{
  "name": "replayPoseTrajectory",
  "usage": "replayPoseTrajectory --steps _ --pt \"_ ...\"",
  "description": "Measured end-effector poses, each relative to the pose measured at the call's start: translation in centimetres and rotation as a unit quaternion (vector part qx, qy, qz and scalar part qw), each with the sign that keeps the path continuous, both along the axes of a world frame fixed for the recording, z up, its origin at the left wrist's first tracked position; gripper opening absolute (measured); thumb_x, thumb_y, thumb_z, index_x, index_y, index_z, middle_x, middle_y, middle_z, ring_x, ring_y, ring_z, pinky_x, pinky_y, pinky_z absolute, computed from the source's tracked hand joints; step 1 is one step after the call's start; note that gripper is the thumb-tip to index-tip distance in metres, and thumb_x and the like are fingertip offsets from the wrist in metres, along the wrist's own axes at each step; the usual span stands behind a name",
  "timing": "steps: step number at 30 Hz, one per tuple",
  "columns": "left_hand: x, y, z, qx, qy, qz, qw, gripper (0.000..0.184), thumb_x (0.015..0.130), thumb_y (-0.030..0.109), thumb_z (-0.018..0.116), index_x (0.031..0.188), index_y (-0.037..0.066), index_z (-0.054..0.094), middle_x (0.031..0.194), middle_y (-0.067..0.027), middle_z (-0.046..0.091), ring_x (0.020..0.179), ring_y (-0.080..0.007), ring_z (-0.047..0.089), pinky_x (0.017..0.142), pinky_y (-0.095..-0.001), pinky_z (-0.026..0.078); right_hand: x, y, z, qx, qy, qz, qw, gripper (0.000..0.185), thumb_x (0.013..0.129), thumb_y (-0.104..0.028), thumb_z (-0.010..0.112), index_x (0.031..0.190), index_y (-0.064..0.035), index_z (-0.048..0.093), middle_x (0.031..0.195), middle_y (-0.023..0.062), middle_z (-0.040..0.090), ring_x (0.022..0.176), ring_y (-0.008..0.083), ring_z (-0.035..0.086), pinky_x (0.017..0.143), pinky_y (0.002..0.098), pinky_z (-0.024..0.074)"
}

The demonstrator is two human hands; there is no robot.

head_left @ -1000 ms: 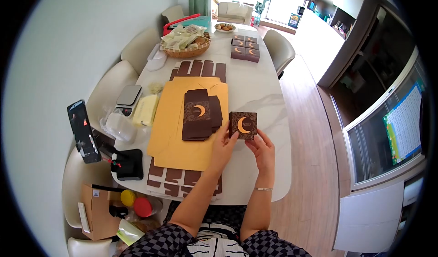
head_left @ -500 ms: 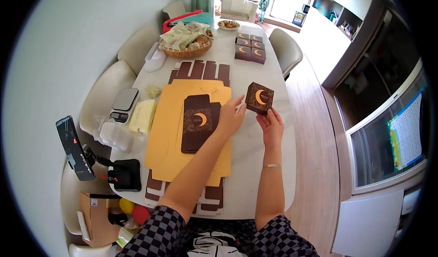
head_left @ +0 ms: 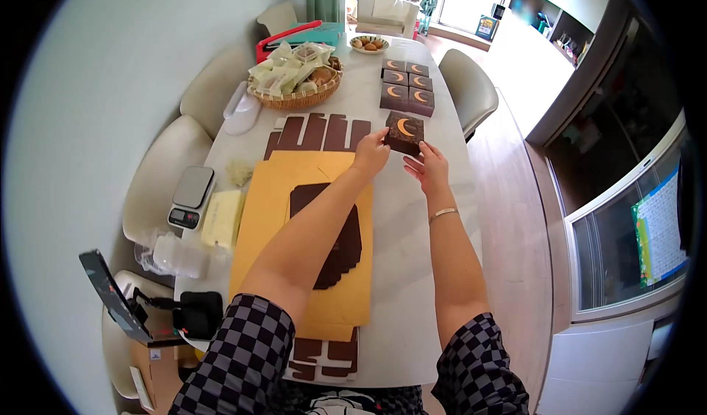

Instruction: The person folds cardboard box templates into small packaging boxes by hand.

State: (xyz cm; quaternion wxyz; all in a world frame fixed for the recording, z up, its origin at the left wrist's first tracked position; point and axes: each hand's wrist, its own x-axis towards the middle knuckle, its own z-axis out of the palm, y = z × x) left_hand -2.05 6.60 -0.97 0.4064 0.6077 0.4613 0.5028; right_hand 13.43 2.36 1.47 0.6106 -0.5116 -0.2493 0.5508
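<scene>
A dark brown box (head_left: 404,133) with an orange crescent moon is between my hands. My left hand (head_left: 371,152) pinches its left edge, and my right hand (head_left: 429,166) grips its lower right corner with some fingers spread below. Just beyond it stand several matching moon boxes (head_left: 407,89) in two columns. Flat dark cartons (head_left: 345,247) lie on yellow sheets (head_left: 269,223), partly hidden by my left forearm. More flat brown cardboard pieces (head_left: 314,131) show past the sheets' far edge and at their near edge.
On the table's left side are a wicker basket (head_left: 298,100) of wrapped items, a scale (head_left: 193,188), a yellow pack (head_left: 222,218) and a plastic bag (head_left: 173,256). A phone (head_left: 114,295) stands on a mount at the near left. A plate (head_left: 370,44) sits at the far end.
Both hands have carried the box away from me, close to the grouped boxes. My left hand came off the box half a second ago and now holds its left edge again.
</scene>
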Motion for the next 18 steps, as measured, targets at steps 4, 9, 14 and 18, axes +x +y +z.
replayPoseTrajectory --steps 4,9,14,18 --pt "-0.1 3.5 -0.3 -0.065 -0.056 -0.002 0.996 0.052 0.077 0.004 0.06 0.128 -0.003 0.056 0.095 -0.0142 0.07 0.084 -0.0151 0.065 0.074 -0.0277 0.05 -0.7 3.8 -1.0 -0.009 -0.024 -0.01 1.0 0.039 0.091 -0.026 0.063 0.123 -0.0043 0.055 0.109 0.0125 0.061 0.077 0.0258 0.069 0.058 0.0336 0.0558" --pt "-0.6 5.9 -1.0 -0.081 -0.021 -0.048 0.995 0.054 0.076 0.004 0.062 0.128 -0.006 0.054 0.093 -0.0136 0.069 0.085 -0.0139 0.064 0.073 -0.027 0.05 -0.6 7.4 -3.4 0.013 -0.064 0.007 0.998 0.038 0.091 -0.026 0.063 0.123 -0.007 0.057 0.095 0.0072 0.06 0.076 0.0227 0.068 0.06 0.0335 0.0565" --pt "0.6 9.2 -4.3 -0.016 0.151 0.011 0.988 0.068 0.079 0.004 0.066 0.14 -0.006 0.038 0.116 -0.0113 0.059 0.097 -0.0129 0.058 0.084 -0.0251 0.048 -0.6 9.7 -5.4 -0.01 -0.132 -0.013 0.991 0.039 0.09 -0.027 0.064 0.124 -0.0071 0.059 0.099 0.0094 0.065 0.068 0.0194 0.068 0.053 0.0294 0.0551" --pt "0.6 9.2 -2.1 -0.097 0.112 -0.069 0.986 0.076 0.077 0.006 0.069 0.143 -0.008 0.032 0.118 -0.0129 0.058 0.102 -0.0143 0.058 0.086 -0.0253 0.047 -0.4 10.4 -5.0 -0.041 -0.199 -0.002 0.979 0.046 0.09 -0.029 0.065 0.129 -0.0074 0.057 0.091 0.0083 0.067 0.063 0.0176 0.067 0.053 0.0285 0.0551"
